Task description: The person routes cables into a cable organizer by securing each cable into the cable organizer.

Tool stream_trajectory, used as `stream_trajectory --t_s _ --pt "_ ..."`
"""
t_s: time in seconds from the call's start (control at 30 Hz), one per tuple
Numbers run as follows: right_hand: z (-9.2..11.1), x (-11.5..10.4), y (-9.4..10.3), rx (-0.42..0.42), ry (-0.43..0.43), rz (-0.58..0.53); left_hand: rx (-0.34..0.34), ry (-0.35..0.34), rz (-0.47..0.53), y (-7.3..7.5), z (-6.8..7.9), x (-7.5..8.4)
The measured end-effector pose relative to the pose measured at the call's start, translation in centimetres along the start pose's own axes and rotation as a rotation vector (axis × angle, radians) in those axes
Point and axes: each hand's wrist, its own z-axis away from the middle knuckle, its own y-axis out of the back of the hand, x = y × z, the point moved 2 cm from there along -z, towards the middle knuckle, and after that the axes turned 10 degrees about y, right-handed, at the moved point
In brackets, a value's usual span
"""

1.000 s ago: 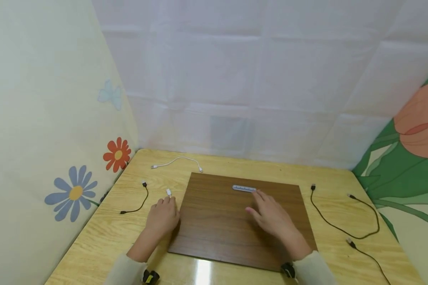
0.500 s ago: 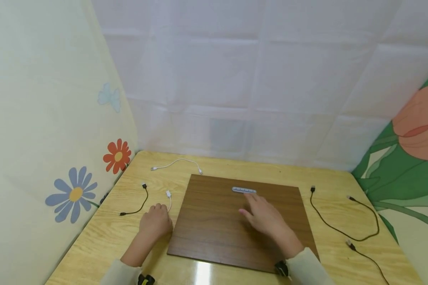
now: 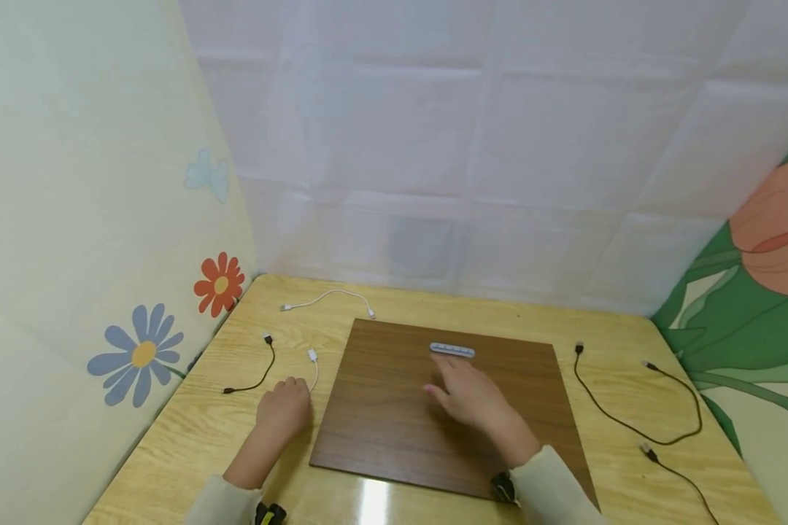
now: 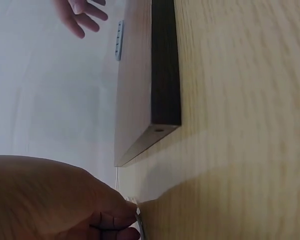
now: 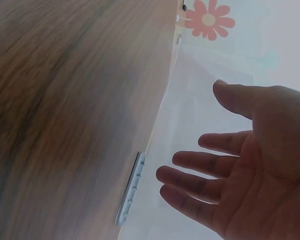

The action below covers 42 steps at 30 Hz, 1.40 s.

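At the left edge of the brown wooden board, my left hand pinches the near end of a short white USB cable. The cable's far plug lies on the table ahead of the fingers. In the left wrist view, thumb and curled fingers meet on its pale end, mostly hidden. My right hand hovers over the board with fingers spread and holds nothing, as the right wrist view shows its open palm. Just beyond its fingertips, a grey slotted strip like a cable organizer lies on the board.
A short black cable lies at the left. Another white cable lies behind the board. On the right are a long black cable and a second black cable. A white sheet hangs behind the table.
My left hand has drawn back and slightly left, uncovering more of the white cable. The right hand has shifted left over the board, its fingertips leaving the grey strip's right end.
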Motion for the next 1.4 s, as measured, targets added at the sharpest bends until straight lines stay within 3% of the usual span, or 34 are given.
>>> stream_trajectory --t_s 0.27,0.57,0.9,1.13,1.4 --pt "-1.0 -1.1 -0.3 -0.033 0.005 -0.018 0.001 0.027 0.083 -0.1 -0.5 0.2" --pt "-2.2 -1.7 -1.0 -0.039 0.045 -0.099 0.14 0.012 0.135 1.5 -0.5 0.1" --pt "-3.4 -2.9 -1.2 -0.055 0.082 -0.209 0.085 -0.007 0.177 3.0 -1.2 0.2" --pt "-4.3 -3.3 -1.6 -0.049 0.099 -0.249 0.162 0.008 0.292 4.1 -1.4 1.4" --pt "-5.3 -3.8 -2.0 -0.005 0.11 -0.335 0.308 -0.013 0.353 5.3 -0.5 3.5"
